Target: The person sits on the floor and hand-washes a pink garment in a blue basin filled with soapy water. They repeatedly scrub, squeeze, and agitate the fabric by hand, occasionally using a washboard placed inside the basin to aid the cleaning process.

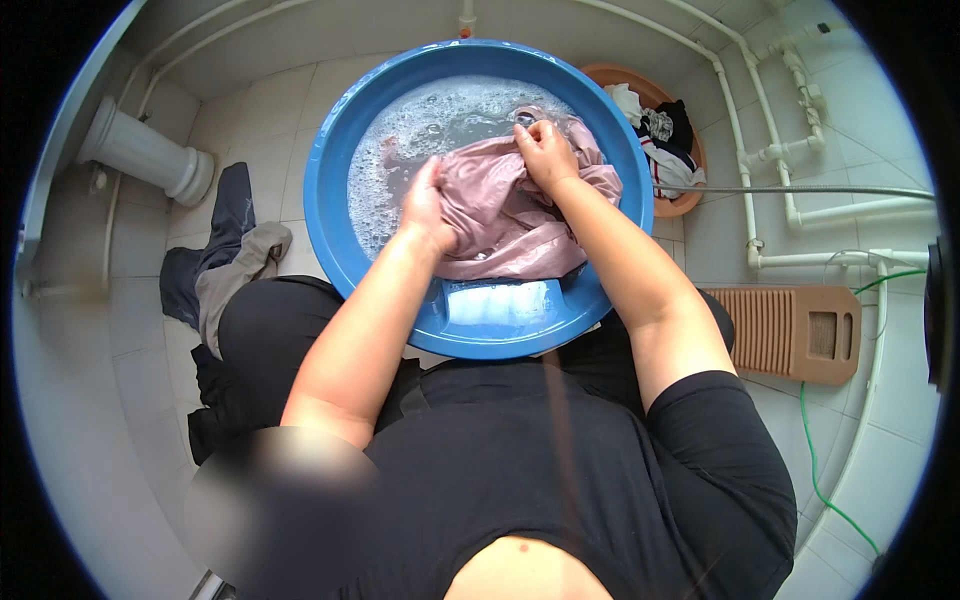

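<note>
A round blue basin point(330, 215) holds sudsy water point(440, 105), with white foam thickest at its left and far sides. Across its right half lies a wet, dusty-pink garment point(490, 195), bunched and partly in the water; its exact kind is hard to tell. My left hand point(428, 208) grips the left edge of the cloth, and its fingers are mostly hidden behind it. My right hand point(547, 158) pinches the cloth near its upper middle, thumb and fingers together. Between the hands the fabric is lifted and creased.
An orange tub point(690, 203) with clothes stands at the far right. A brown washboard point(775, 330) lies right of the basin, near white pipes point(745, 160) and a green cord point(815, 460). Dark and beige clothes point(225, 250) lie on the tiles at left, beside a white pedestal point(145, 155).
</note>
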`<action>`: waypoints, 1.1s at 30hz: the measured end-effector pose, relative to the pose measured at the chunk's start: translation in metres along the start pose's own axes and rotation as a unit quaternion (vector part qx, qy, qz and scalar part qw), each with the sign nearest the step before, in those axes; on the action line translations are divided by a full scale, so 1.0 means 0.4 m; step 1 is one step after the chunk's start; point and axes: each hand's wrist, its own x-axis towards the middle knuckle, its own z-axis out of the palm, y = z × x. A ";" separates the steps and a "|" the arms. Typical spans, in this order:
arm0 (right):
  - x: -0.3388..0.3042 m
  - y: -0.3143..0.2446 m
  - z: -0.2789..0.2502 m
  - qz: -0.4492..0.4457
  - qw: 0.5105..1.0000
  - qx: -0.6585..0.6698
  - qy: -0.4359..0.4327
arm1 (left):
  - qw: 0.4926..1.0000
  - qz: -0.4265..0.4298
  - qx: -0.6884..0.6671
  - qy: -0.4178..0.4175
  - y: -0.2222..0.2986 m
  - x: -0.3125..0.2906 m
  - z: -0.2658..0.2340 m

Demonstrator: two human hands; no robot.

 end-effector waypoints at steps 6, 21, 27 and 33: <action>-0.036 0.052 0.009 0.000 0.953 -0.239 -0.189 | 0.975 0.143 0.126 0.115 0.010 0.146 -0.198; -0.305 -0.231 0.055 -0.409 0.900 0.145 -0.028 | 0.995 0.033 0.099 -0.001 -0.030 0.075 -0.134; -0.216 -0.141 0.094 -0.194 0.974 0.092 0.078 | 0.992 0.067 0.100 0.041 -0.090 0.043 -0.077; -0.347 -0.222 0.060 -0.349 0.930 0.113 -0.012 | 0.990 -0.031 0.135 -0.010 -0.037 0.061 -0.140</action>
